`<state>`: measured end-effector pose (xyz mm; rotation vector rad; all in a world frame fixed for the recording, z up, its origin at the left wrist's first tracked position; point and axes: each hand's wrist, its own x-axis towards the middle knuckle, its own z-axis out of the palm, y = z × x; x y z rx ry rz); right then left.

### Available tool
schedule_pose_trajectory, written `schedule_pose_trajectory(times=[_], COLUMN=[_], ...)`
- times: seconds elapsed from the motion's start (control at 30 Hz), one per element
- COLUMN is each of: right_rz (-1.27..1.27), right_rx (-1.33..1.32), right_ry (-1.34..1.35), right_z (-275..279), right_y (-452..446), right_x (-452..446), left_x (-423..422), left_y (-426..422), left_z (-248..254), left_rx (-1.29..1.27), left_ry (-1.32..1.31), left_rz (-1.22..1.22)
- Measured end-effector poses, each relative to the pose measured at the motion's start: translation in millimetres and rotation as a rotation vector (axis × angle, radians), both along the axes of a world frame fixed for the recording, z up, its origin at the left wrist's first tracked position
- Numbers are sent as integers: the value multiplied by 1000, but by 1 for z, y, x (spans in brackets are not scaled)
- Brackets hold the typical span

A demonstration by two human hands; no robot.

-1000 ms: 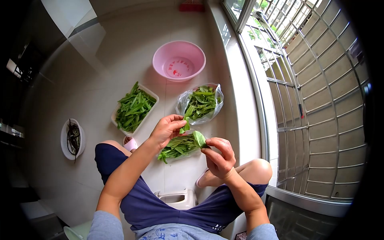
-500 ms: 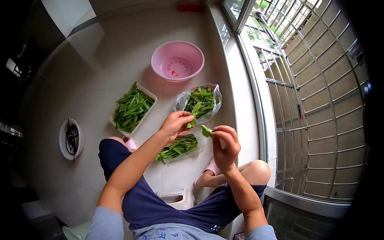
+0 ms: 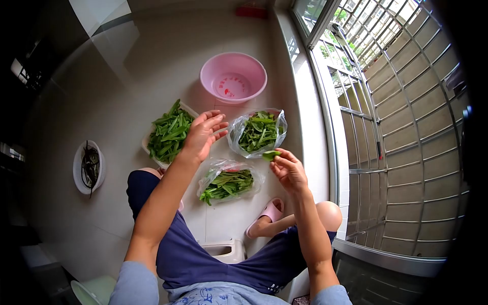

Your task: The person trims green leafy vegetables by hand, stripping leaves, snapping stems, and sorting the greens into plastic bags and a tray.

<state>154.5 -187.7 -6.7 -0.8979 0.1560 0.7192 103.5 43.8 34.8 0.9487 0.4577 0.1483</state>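
My left hand [image 3: 204, 134] is open, its fingers apart and empty, beside the right edge of the white tray heaped with green leaves [image 3: 170, 133]. Between thumb and fingers, my right hand [image 3: 288, 170] pinches a small green leaf [image 3: 271, 155]. That leaf is just below a clear plastic bag [image 3: 235, 133] filled with cut greens [image 3: 259, 131]. Nearer to me, a second plastic bag [image 3: 258, 179] lies open with long green stems [image 3: 229, 184] on it.
A pink basin [image 3: 234, 76] stands beyond the bags. On the left is a white basket [image 3: 79, 173] with dark strands [image 3: 90, 168]. A white stool [image 3: 231, 250] is between my legs, and a green bucket [image 3: 96, 291] is at lower left. A barred window runs along the right.
My left hand has let go of its greens and moved up and left, its fingers opening. My right hand still pinches a leaf, now slightly lower. The view has shifted a little.
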Motion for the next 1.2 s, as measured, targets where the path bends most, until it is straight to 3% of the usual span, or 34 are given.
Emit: schedule_pose_trajectory(times=[0.23,0.43,0.53,0.57,0.63,0.9,1.07,1.2], right_rz=[292,412,431,436,437,458,476,512], right_rx=[184,141,44,13,-24,-92,-160,-203], right_ry=[238,204,107,84,68,30,-19,-210], right_z=[11,14,17,17,18,22,23,24], right_y=[45,72,80,81,83,83,75,71], right_x=[-26,-41,-47,-48,-50,-55,-51,-54], left_x=[-42,-68,-78,-82,-88,-91,-88,-88], left_y=[26,52,49,45,35,20,20,20], left_z=[21,28,25,24,22,-13,-17,-17], left_rx=[-15,31,657,653,644,580,352,221], left_ry=[10,-16,83,85,142,190,212,268], left_rz=[1,28,-261,-263,-524,-445,-495,-526])
